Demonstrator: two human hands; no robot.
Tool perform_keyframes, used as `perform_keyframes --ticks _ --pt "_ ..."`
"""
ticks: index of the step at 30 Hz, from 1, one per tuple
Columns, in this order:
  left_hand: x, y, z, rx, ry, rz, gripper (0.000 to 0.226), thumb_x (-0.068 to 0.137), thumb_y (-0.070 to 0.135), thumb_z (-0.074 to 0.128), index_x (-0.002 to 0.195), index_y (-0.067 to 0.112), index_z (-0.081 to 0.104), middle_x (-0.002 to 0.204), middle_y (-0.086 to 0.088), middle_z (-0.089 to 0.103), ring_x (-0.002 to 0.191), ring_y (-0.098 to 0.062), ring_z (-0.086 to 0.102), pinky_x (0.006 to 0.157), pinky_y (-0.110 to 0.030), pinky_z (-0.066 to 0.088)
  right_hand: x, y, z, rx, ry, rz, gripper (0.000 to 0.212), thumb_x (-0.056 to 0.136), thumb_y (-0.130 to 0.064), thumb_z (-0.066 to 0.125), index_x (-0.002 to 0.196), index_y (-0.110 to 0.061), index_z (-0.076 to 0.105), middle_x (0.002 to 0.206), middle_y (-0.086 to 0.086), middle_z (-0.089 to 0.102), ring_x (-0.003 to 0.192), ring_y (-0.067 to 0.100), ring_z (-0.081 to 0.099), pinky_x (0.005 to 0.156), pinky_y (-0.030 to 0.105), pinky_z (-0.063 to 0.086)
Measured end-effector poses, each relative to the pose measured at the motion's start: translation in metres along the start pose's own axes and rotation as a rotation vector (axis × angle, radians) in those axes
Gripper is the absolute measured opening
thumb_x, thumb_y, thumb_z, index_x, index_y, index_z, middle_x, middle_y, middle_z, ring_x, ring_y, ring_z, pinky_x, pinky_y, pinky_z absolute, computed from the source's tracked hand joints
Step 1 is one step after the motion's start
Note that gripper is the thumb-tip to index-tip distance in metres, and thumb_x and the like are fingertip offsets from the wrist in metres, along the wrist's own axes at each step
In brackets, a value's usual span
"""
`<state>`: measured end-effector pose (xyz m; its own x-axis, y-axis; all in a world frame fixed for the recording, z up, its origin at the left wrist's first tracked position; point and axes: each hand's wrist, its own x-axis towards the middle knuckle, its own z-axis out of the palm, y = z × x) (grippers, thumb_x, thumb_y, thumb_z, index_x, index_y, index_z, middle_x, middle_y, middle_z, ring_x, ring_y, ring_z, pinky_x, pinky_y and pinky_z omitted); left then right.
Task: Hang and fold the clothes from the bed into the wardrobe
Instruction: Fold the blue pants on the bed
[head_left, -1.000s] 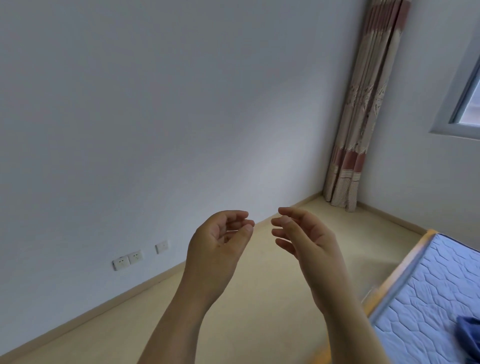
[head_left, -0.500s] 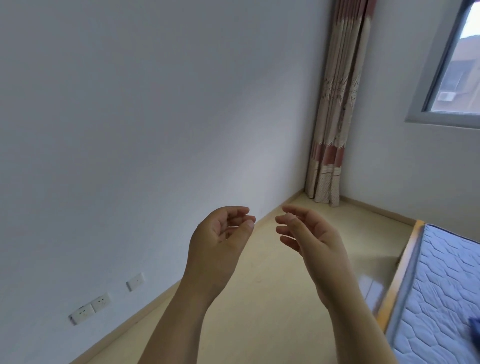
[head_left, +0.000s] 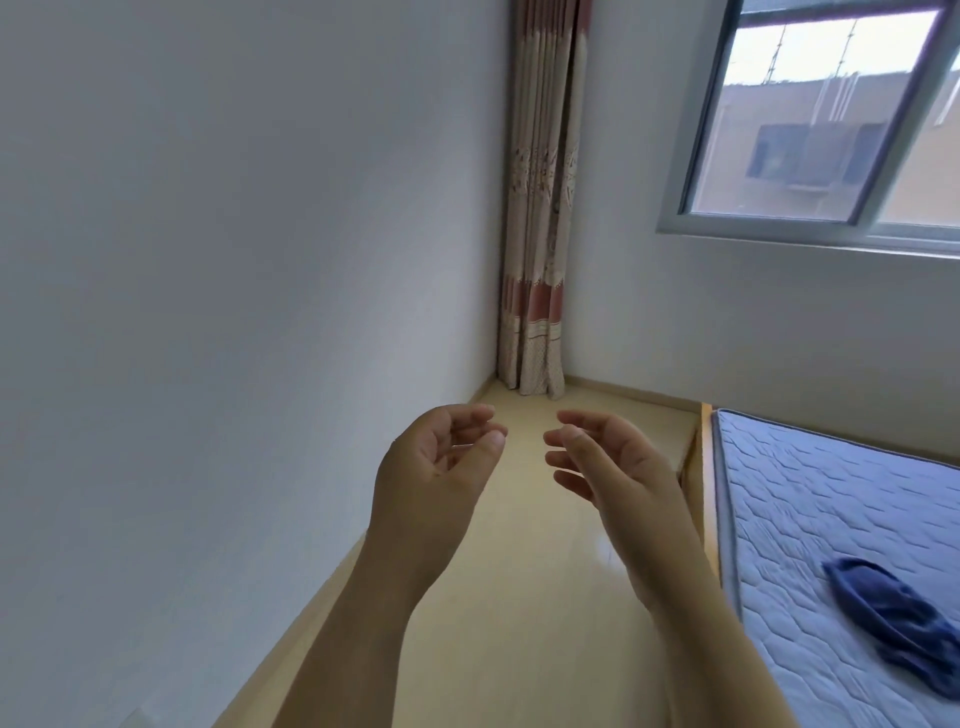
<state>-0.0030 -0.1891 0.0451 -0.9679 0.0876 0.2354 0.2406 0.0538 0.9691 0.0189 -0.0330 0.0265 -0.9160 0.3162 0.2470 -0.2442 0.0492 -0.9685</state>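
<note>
Curtain (head_left: 537, 249): in the corner beyond both hands.
Cloth (head_left: 896, 618): blue, crumpled on the bed (head_left: 810, 519), right of the hands.
Left hand (head_left: 431, 467): loosely curled, empty.
Right hand (head_left: 618, 467): likewise.

A blue quilted bed (head_left: 810, 525) at right carries one crumpled dark blue garment (head_left: 898, 618).

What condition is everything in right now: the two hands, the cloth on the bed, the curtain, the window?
Left hand: raised, loosely curled, empty.
Right hand: raised, loosely curled, empty.
Mattress: bare, no sheet.
Blue garment: crumpled on the mattress.
Curtain: gathered into the corner.
Window: uncovered.
</note>
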Motion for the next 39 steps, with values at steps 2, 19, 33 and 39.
perform_keyframes --ticks 2,19,33,39 --pt "0.022 -0.012 0.008 -0.03 -0.044 -0.018 0.015 0.088 0.019 0.065 0.101 0.026 0.068 0.096 0.008 0.074 0.093 -0.01 0.068 0.092 -0.036 0.054 0.015 0.007 -0.002 -0.045 0.035 0.001 0.016 0.094 -0.019 0.057 0.107 -0.022 0.065 0.095 0.0 0.072 0.088 0.012 0.069 0.078 0.026 0.057" --pt "0.212 -0.048 0.219 -0.077 -0.438 0.058 0.016 0.088 0.017 0.065 0.102 0.024 0.068 0.096 0.002 0.073 0.091 -0.013 0.069 0.086 -0.032 0.057 0.181 0.05 -0.163 -0.101 0.475 -0.01 0.015 0.094 -0.015 0.056 0.106 -0.017 0.065 0.098 0.008 0.071 0.089 0.019 0.069 0.081 0.028 0.057" --pt "0.401 -0.101 0.382 -0.163 -0.795 0.032 0.015 0.087 0.016 0.066 0.1 0.023 0.068 0.095 0.0 0.073 0.089 -0.016 0.069 0.079 -0.026 0.058 0.344 0.117 -0.25 -0.234 0.797 0.046 0.014 0.093 -0.021 0.06 0.106 -0.024 0.064 0.098 -0.001 0.072 0.087 0.01 0.07 0.074 0.021 0.056" --pt "0.465 -0.112 0.455 -0.22 -0.96 -0.012 0.014 0.087 0.015 0.068 0.099 0.022 0.068 0.098 -0.005 0.073 0.092 -0.022 0.068 0.081 -0.029 0.057 0.403 0.131 -0.29 -0.252 0.954 0.06 0.015 0.092 -0.02 0.061 0.106 -0.024 0.064 0.098 0.001 0.072 0.087 0.011 0.07 0.073 0.021 0.056"
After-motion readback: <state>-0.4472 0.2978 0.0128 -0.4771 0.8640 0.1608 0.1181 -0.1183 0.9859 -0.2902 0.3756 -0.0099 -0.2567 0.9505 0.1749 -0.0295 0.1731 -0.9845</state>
